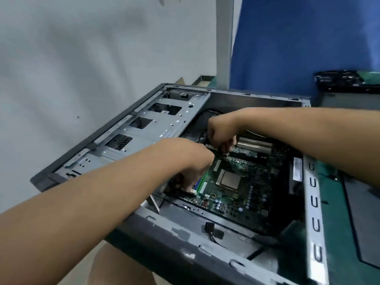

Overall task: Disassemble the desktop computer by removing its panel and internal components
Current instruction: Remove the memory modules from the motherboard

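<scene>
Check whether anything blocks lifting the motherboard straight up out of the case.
Nothing visible lies over the motherboard except the left hand at its near-left edge and the right hand at its far edge. The case is open on top. The drive cage stands beside the board's left edge; overhang unclear.

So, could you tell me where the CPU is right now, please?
In the head view the CPU sits on the motherboard inside the case, just right of the left hand and below the right hand.
</scene>
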